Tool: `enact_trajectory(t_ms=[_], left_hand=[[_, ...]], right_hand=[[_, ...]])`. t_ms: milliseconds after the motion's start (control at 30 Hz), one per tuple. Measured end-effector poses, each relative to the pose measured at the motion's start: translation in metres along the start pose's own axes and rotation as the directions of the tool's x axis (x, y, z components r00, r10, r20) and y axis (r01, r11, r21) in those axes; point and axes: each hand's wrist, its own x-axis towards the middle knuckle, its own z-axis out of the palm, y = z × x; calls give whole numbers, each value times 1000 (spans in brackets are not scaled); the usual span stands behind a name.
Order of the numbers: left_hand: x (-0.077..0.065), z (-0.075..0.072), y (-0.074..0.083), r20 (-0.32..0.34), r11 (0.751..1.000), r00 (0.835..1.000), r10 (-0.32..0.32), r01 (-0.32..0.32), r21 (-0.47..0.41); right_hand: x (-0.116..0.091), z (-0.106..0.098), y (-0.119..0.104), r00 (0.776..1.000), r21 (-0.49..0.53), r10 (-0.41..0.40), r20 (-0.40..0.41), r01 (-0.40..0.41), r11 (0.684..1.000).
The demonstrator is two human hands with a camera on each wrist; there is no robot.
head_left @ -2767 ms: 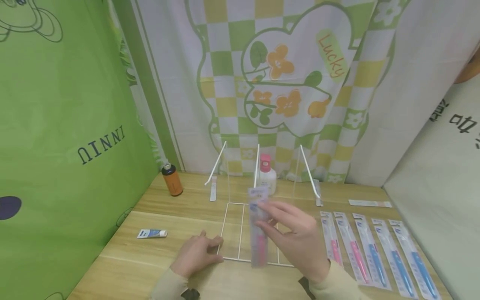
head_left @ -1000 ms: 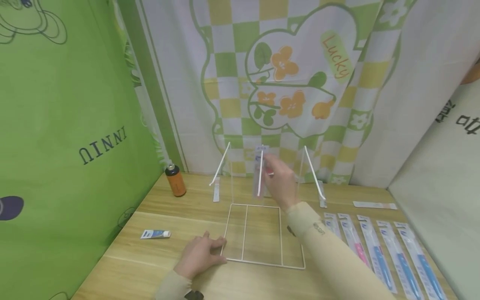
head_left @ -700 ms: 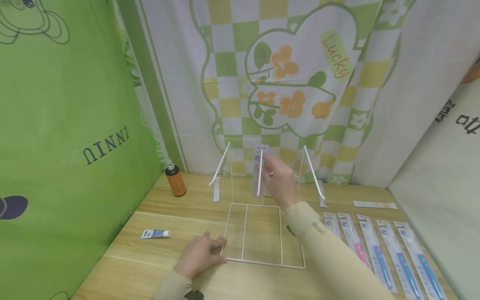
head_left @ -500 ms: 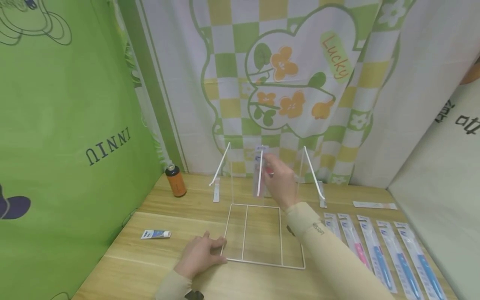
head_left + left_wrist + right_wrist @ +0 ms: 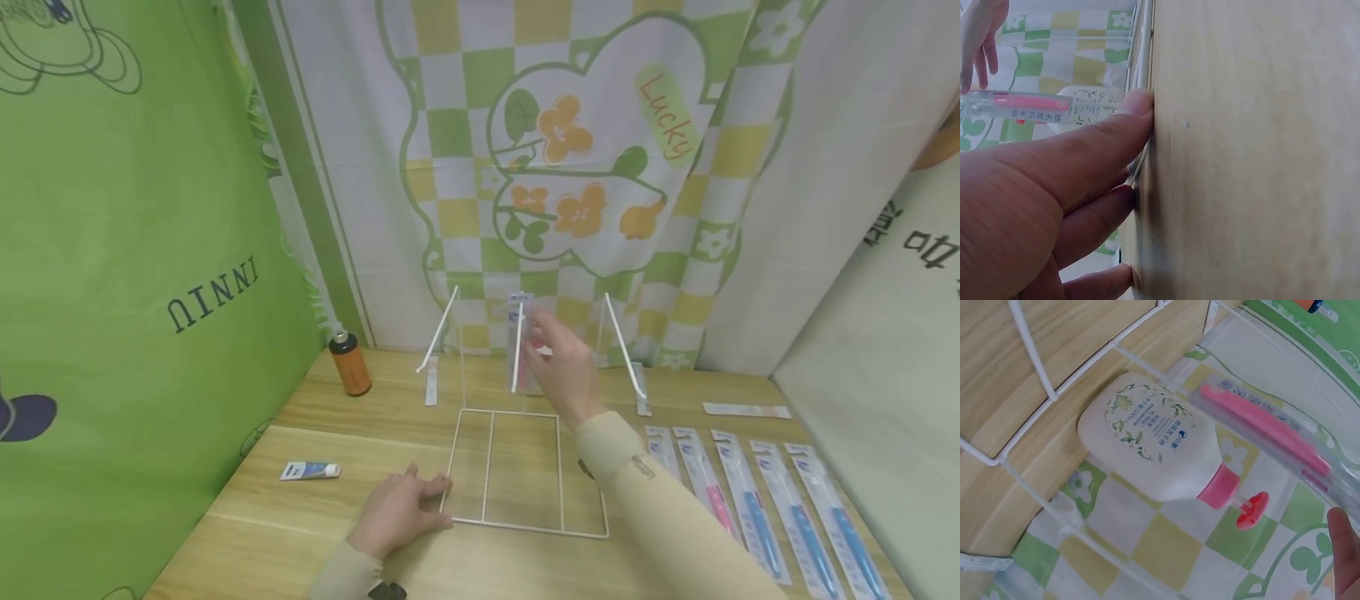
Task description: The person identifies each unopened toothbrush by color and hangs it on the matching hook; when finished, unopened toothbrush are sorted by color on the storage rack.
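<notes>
A white wire rack with three upper prongs stands on the table. At its middle prong is a clear-packaged toothbrush with a pink handle, upright in the head view. My right hand reaches in from the right, its fingertips at the pack's right edge, seemingly pinching it; the grip is partly hidden. My left hand touches the rack base's near left corner, its thumb pressing beside the wire at the table surface. Behind the rack stands a white pump bottle with a pink top.
Several packaged toothbrushes lie in a row at the right. A toothpaste tube lies left of the rack, and an orange bottle stands at the back left. Slim white strips lie near the back. Curtains enclose the table.
My right hand has carried the pink toothbrush pack up and back to the middle prong, then stayed there with only a slight shift of fingers and pack. The left hand has kept its place.
</notes>
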Motion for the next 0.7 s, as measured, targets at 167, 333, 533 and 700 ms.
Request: enact_trajectory(t_ms=[167,333,533,700], left_hand=[[-1,3,-2,-2,1000,1000,-9,9,-5],[-1,0,-1,-10,1000,1000,0,-1,-12],[0,0,-2,-16,1000,1000,0,0,-16],[0,2,-2,-6,1000,1000,-10,10,-21]], right_hand=[[-10,-18,2,993,40,105,58,-108,993],[-25,-48,9,933,28,312,181,-322,946],[-42,-75,31,966,-44,240,100,-237,971],[-60,-106,53,956,-153,274,106,-256,954]])
